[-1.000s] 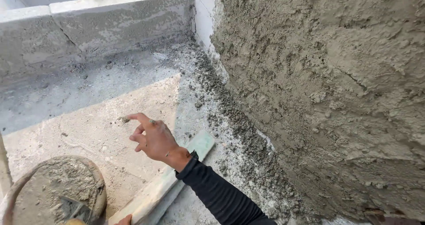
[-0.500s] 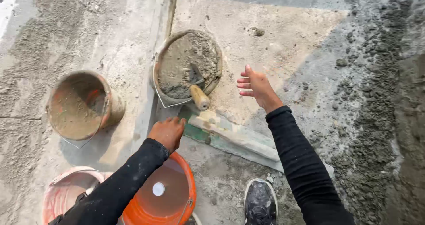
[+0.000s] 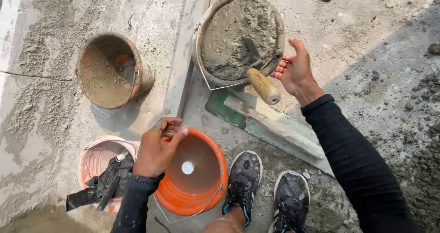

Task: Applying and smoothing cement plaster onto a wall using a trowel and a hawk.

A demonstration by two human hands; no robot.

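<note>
Mortar pan (image 3: 238, 36) sits on the floor with a trowel (image 3: 259, 79) resting in it; the right hand (image 3: 295, 70), open, is just beside its rim. Left hand (image 3: 158, 148), fingers loosely curled and grasping nothing, rests on the orange bucket (image 3: 195, 178).

packages: none | labels: none | signs: none | screens: none in view
</note>
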